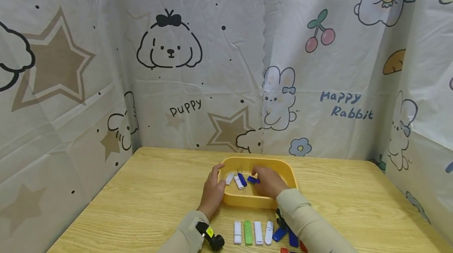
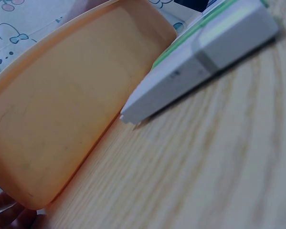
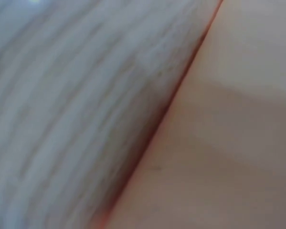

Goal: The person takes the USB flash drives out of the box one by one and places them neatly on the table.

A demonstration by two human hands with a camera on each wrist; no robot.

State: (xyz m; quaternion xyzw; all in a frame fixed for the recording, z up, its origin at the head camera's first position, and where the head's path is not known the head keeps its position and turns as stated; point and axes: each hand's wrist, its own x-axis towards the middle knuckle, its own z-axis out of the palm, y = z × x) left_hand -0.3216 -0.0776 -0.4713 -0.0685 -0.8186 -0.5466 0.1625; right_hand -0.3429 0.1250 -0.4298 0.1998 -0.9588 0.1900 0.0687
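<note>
A yellow basket point(image 1: 247, 201) stands on the table, with white and blue USB sticks inside. My left hand point(image 1: 214, 192) grips the basket's left rim; in the left wrist view its fingers point(image 2: 11, 214) show at the basket's point(image 2: 61, 105) lower corner. My right hand point(image 1: 270, 182) reaches inside over the right part, its fingers pinching a blue stick point(image 1: 253, 180). Left of it lie another blue stick point(image 1: 242, 179) and two white ones point(image 1: 229, 178) point(image 1: 238, 182). The right wrist view shows only the basket's side point(image 3: 219, 157) and the table, no fingers.
In front of the basket a row of sticks lies on the table point(image 1: 141, 205): white point(image 1: 237, 232), green point(image 1: 248, 233), two more white point(image 1: 258, 233), then blue ones point(image 1: 280, 234) partly under the right sleeve. Red pieces point(image 1: 284, 250) show at the bottom edge. A patterned curtain point(image 1: 212, 68) surrounds the table.
</note>
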